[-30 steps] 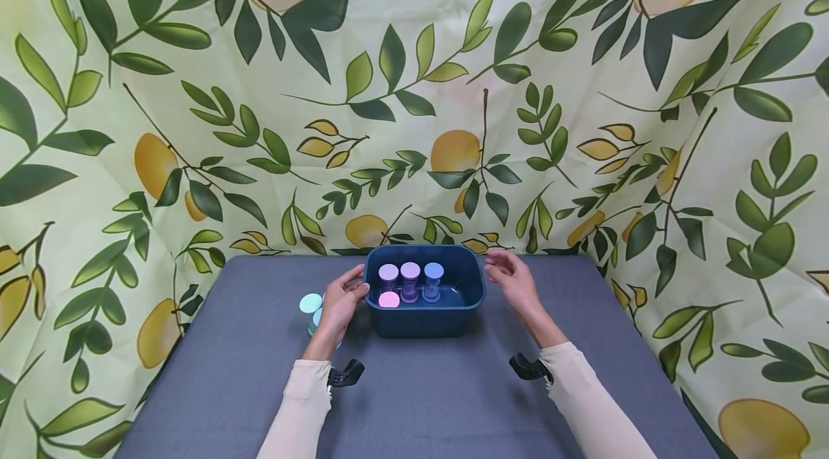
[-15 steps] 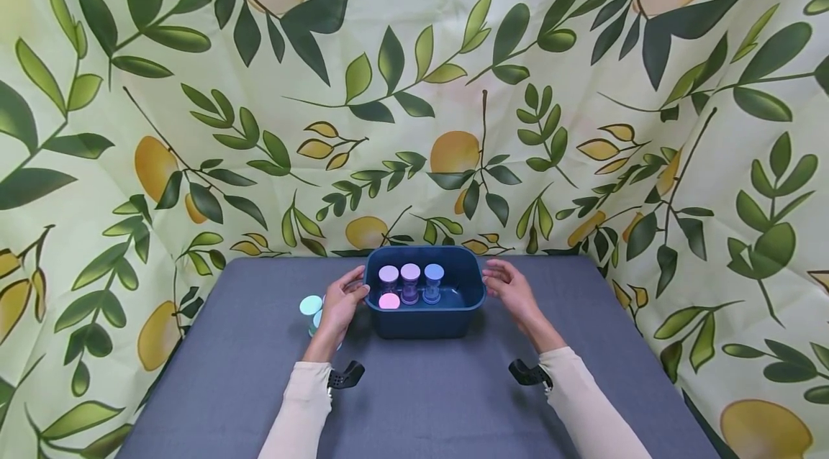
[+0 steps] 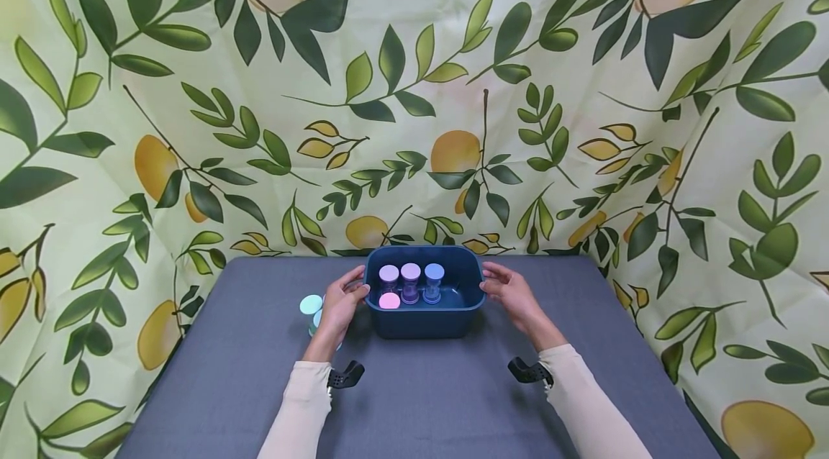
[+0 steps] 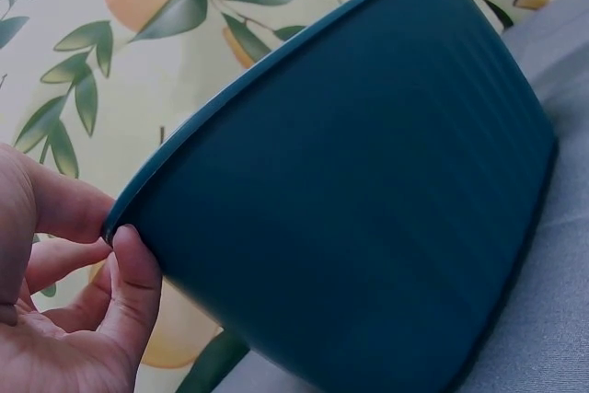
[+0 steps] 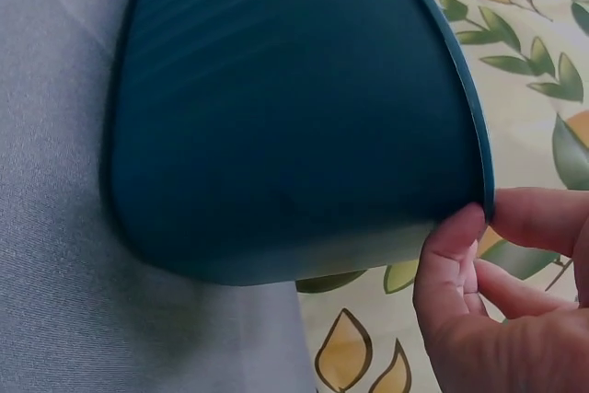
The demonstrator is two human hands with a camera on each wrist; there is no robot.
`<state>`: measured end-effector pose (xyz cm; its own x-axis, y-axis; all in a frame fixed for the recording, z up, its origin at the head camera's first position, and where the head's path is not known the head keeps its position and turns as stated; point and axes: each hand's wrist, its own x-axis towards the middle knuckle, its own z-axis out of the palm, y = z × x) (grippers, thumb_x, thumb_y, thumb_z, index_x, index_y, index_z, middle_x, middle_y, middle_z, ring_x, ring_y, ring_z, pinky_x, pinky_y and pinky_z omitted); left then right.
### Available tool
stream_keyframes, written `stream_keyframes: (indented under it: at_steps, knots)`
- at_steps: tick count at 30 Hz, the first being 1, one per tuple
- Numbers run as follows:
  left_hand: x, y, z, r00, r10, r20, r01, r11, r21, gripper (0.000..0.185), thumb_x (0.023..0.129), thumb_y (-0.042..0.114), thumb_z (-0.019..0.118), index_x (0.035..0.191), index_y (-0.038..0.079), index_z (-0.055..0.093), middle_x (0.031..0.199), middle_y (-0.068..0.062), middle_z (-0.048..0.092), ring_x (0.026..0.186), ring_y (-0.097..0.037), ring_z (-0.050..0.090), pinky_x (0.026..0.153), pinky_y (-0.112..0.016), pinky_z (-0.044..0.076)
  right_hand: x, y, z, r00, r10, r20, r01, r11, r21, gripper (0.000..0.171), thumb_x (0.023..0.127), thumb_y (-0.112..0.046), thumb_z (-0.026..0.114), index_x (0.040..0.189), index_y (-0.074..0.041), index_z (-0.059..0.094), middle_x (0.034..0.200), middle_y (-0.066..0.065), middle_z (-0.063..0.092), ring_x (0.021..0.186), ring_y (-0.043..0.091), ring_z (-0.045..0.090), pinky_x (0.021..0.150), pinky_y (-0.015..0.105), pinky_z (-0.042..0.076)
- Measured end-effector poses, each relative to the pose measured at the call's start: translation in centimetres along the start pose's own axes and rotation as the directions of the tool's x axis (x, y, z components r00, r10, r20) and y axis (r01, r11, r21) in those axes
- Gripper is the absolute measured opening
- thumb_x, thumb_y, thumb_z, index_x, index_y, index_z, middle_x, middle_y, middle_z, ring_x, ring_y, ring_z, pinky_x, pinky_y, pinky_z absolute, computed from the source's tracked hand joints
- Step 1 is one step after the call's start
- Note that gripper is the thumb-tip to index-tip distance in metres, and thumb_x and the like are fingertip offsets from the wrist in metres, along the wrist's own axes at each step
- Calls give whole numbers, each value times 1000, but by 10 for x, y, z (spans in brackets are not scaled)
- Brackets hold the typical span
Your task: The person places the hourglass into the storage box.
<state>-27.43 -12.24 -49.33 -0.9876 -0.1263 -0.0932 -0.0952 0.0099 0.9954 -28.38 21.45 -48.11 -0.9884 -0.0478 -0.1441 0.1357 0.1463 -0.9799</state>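
A dark blue plastic bin stands on the table, its open top facing up. My left hand pinches the rim at its left end; the left wrist view shows thumb and finger of that hand on the bin's edge. At the right end my right hand pinches the rim too, thumb on the outer wall. Inside the bin are a blue sand timer, a purple sand timer, a lilac one behind, and a pink-topped one at the front left.
Mint-green sand timers stand left of the bin, partly hidden behind my left hand. The grey cloth-covered table ends at the back against a hanging fabric printed with lemons and leaves. A dark wrist camera sits on each wrist.
My right hand has come in from just off the bin's right end and taken hold of the rim. The left hand and the bin have stayed in place.
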Motion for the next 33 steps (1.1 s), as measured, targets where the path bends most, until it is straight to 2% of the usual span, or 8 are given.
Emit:
stream_keyframes:
  at_steps: [3, 9, 13, 17, 20, 25, 33]
  knots:
    - [1, 0, 0, 1000, -3, 0, 3, 1000, 5, 47, 92, 3, 60, 139, 9, 55, 135, -14, 56, 109, -22, 57, 77, -24, 50, 1, 2, -1, 1000, 10, 24, -10, 1000, 17, 55, 96, -7, 58, 148, -6, 41, 139, 17, 46, 103, 14, 56, 85, 24, 51]
    - [0, 0, 0, 1000, -7, 4, 7, 1000, 14, 48, 93, 5, 60, 140, 10, 55, 135, -14, 56, 112, -25, 57, 86, -34, 52, 2, 4, -2, 999, 23, 41, -26, 998, 59, 54, 97, -5, 55, 149, -8, 40, 129, 12, 45, 104, 17, 52, 82, 22, 52]
    - [-1, -1, 0, 1000, -2, 1, 2, 1000, 27, 47, 93, 5, 61, 139, 10, 55, 134, -15, 56, 111, -24, 58, 85, -33, 53, 2, 5, -2, 999, 23, 48, -26, 998, 64, 54, 98, -5, 54, 149, -9, 39, 131, 14, 44, 109, 23, 51, 81, 21, 52]
    - [-3, -1, 0, 1000, 30, -6, -29, 998, 57, 46, 93, 6, 62, 139, 9, 56, 132, -15, 57, 111, -25, 59, 83, -30, 55, 2, 6, -1, 999, 27, 47, -31, 997, 70, 53, 98, -5, 53, 150, -10, 39, 133, 15, 43, 112, 26, 50, 81, 21, 51]
    - [-7, 0, 0, 996, 81, -25, -77, 991, 109, 46, 92, 7, 64, 138, 7, 56, 130, -16, 59, 112, -28, 61, 84, -33, 57, 3, 6, -1, 999, 29, 46, -33, 997, 74, 54, 98, -4, 53, 150, -10, 39, 131, 13, 43, 108, 23, 51, 80, 21, 52]
    - [-13, 3, 0, 975, 208, -72, -187, 957, 223, 45, 90, 9, 67, 134, 7, 59, 125, -16, 61, 107, -31, 65, 83, -36, 56, 3, 4, 0, 998, 40, 51, -46, 991, 122, 55, 97, -2, 53, 149, -10, 40, 124, 9, 45, 100, 16, 52, 78, 22, 52]
    - [-20, 7, -6, 925, 367, -97, -312, 880, 359, 43, 88, 8, 69, 130, 8, 62, 119, -14, 63, 100, -28, 68, 77, -29, 53, 3, 4, 0, 998, 44, 50, -50, 990, 134, 54, 97, -2, 53, 149, -11, 40, 122, 8, 44, 98, 16, 50, 77, 22, 51]
